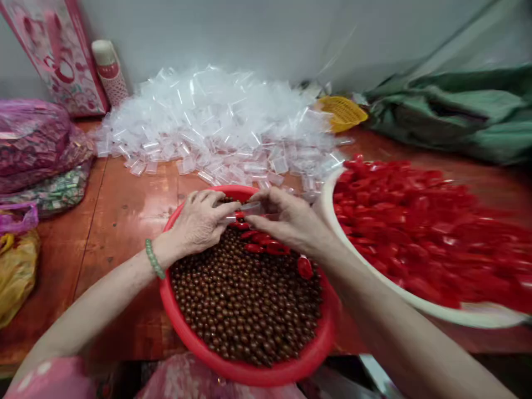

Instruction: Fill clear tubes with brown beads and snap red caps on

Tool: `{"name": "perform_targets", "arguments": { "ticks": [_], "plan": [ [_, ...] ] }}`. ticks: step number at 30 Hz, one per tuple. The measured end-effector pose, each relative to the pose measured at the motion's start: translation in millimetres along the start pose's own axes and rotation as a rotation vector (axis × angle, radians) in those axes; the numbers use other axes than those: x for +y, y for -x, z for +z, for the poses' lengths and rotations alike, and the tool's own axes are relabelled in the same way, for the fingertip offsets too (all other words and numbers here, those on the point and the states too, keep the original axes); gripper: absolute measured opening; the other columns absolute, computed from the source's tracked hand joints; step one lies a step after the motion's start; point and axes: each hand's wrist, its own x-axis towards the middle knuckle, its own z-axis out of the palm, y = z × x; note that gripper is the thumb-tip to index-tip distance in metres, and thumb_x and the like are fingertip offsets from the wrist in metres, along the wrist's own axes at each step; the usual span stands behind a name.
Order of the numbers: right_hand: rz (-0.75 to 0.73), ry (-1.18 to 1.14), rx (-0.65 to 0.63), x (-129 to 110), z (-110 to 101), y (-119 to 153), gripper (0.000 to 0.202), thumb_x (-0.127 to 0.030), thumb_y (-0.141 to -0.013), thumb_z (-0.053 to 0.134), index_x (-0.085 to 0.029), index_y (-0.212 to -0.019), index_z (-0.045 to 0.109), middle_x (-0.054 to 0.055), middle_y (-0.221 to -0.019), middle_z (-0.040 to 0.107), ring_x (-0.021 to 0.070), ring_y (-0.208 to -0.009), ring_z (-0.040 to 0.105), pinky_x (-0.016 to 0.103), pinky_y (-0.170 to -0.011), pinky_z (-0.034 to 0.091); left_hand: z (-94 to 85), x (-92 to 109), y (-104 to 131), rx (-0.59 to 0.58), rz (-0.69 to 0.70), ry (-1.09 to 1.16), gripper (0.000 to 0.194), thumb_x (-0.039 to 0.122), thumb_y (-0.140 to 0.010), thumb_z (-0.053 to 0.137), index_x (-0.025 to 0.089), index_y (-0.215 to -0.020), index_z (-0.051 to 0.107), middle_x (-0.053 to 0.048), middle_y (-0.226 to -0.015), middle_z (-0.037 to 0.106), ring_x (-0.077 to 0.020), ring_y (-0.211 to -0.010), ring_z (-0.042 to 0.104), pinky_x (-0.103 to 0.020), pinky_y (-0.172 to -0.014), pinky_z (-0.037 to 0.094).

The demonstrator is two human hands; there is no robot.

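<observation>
A red basin (266,377) full of small brown balls (245,299) stands in front of me. Over its far part, my left hand (203,221) has its fingers bent round the left end of a clear plastic piece. My right hand (286,219) pinches a clear plastic container (250,209) between thumb and fingers, close to the left fingertips. Several red plastic pieces (266,244) lie on the balls beneath my hands, and a single red piece (305,267) rests near the basin's right side.
Clear containers (216,116) form a large pile behind the basin. At right is a white-rimmed tub (374,271) of red pieces (432,227). A yellow basket (343,112), green cloth (461,113), bottle (110,72), pink bag (56,50) and filled plastic bags (35,144) surround the work area.
</observation>
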Motion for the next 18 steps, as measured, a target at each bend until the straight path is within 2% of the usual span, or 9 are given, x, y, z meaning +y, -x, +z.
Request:
{"name": "perform_targets", "arguments": {
  "ticks": [3, 6, 9, 13, 15, 18],
  "plan": [
    [-0.143, 0.2, -0.051, -9, 7, 18, 0.009, -0.02, -0.087, 0.056, -0.016, -0.093, 0.061, 0.005, -0.084, 0.066, 0.0177, -0.073, 0.063, 0.03, -0.068, 0.052, -0.7, -1, 3, 0.133, -0.005, 0.194, 0.032, 0.018, -0.092, 0.046, 0.016, -0.122, 0.059, -0.013, -0.126, 0.06, -0.0236, -0.118, 0.055, -0.042, -0.099, 0.044],
    [-0.279, 0.422, -0.174, -12, 18, 35, 0.017, -0.014, -0.091, 0.049, -0.014, -0.098, 0.064, 0.009, -0.089, 0.068, 0.0211, -0.083, 0.063, 0.035, -0.078, 0.053, -9.4, 5, 14, 0.154, -0.14, 0.331, 0.027, 0.023, -0.094, 0.045, 0.013, -0.115, 0.058, -0.009, -0.102, 0.067, -0.0183, -0.095, 0.062, -0.033, -0.085, 0.049],
    [-0.362, 0.604, -0.3, -12, 28, 50, 0.03, -0.009, -0.09, 0.045, -0.009, -0.115, 0.062, 0.015, -0.105, 0.069, 0.0254, -0.095, 0.063, 0.038, -0.085, 0.052, -22.8, 18, 32, 0.022, -0.228, 0.316, 0.031, 0.034, -0.094, 0.047, 0.011, -0.114, 0.056, -0.008, -0.096, 0.066, -0.0186, -0.086, 0.061, -0.033, -0.081, 0.049],
    [-0.382, 0.772, -0.418, -19, 32, 59, 0.045, -0.004, -0.086, 0.046, -0.003, -0.131, 0.054, 0.021, -0.124, 0.062, 0.0295, -0.105, 0.06, 0.042, -0.09, 0.05, -32.8, 35, 57, -0.177, -0.149, 0.291, 0.038, 0.036, -0.098, 0.038, 0.011, -0.125, 0.048, -0.012, -0.114, 0.061, -0.0209, -0.101, 0.058, -0.037, -0.092, 0.047],
    [-0.358, 0.804, -0.462, -25, 30, 59, 0.048, -0.003, -0.086, 0.045, -0.002, -0.133, 0.052, 0.021, -0.124, 0.061, 0.0303, -0.107, 0.059, 0.044, -0.091, 0.048, -33.0, 39, 66, -0.209, -0.115, 0.3, 0.038, 0.033, -0.098, 0.038, 0.012, -0.129, 0.044, -0.013, -0.119, 0.058, -0.0207, -0.107, 0.056, -0.038, -0.097, 0.046],
    [-0.306, 0.769, -0.546, -34, 23, 54, 0.044, -0.006, -0.088, 0.046, -0.008, -0.131, 0.055, 0.017, -0.112, 0.065, 0.0292, -0.1, 0.058, 0.044, -0.088, 0.047, -30.6, 41, 73, -0.205, -0.083, 0.365, 0.037, 0.032, -0.097, 0.043, 0.013, -0.13, 0.043, -0.013, -0.12, 0.059, -0.0201, -0.109, 0.055, -0.037, -0.099, 0.046]
  ]
}}
